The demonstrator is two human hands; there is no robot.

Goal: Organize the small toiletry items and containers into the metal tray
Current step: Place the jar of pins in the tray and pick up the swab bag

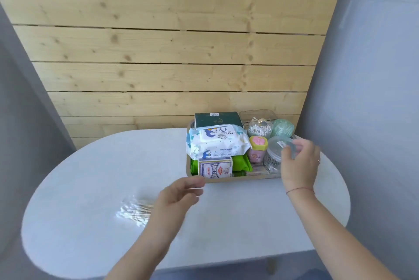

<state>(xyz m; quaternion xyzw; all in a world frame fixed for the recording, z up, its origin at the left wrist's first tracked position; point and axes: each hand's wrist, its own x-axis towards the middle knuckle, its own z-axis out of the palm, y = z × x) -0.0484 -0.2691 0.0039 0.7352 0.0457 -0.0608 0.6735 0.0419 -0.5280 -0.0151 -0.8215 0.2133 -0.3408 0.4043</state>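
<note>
A metal tray (226, 180) sits at the table's far right side, packed with items: a baby wipes pack (215, 143), a blue-and-white box (215, 167), a green packet (242, 164), a dark green box (216, 119), a pink jar with a yellow lid (258, 146), a cotton swab cup (259, 130) and a mint ball (283, 128). My right hand (299, 164) grips the lid of a clear round jar (273, 157) in the tray's near right corner. My left hand (179, 198) hovers open above the table, just left of the tray. A loose bundle of cotton swabs (136, 210) lies on the table to its left.
The white oval table (238, 223) stands against a wooden plank wall (170, 52), with grey walls on both sides. A clear rectangular box (258, 116) stands at the tray's back right.
</note>
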